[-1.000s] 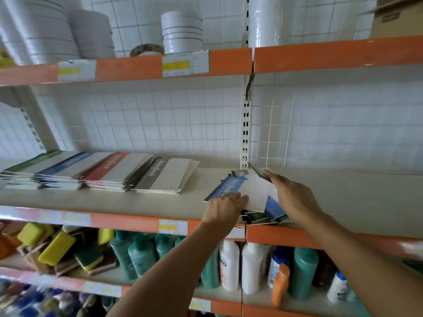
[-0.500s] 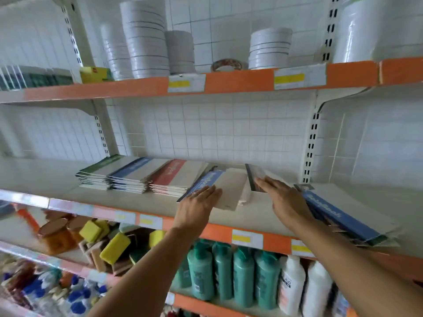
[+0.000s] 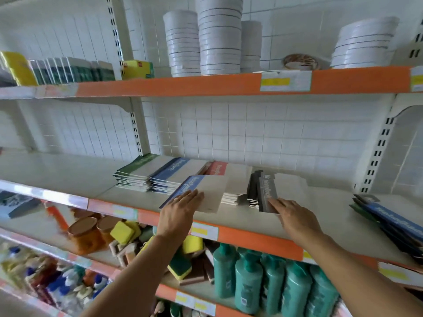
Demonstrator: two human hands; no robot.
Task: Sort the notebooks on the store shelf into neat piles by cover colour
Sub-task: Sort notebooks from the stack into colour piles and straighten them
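Left hand (image 3: pixel 180 207) lies flat, fingers straight, on a blue notebook (image 3: pixel 201 191) overhanging the blue pile (image 3: pixel 170 177), right hand (image 3: pixel 295 217) presses straight fingers on a grey notebook (image 3: pixel 266 191) at the grey pile (image 3: pixel 254 186); either could slide off the shelf (image 3: pixel 320 225), unsorted stack (image 3: pixel 393 223) waits far right.

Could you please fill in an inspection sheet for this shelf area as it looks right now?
Surface: pale middle shelf with orange edge.
Job's things: green pile, blue pile, red pile, grey pile; unsorted heap at right.
Clutter: nothing seen.
Hands: left hand flat on a blue notebook; right hand touching a grey notebook.
Cables: nothing seen.
Surroundings: white tape rolls above; teal bottles and sponges below.
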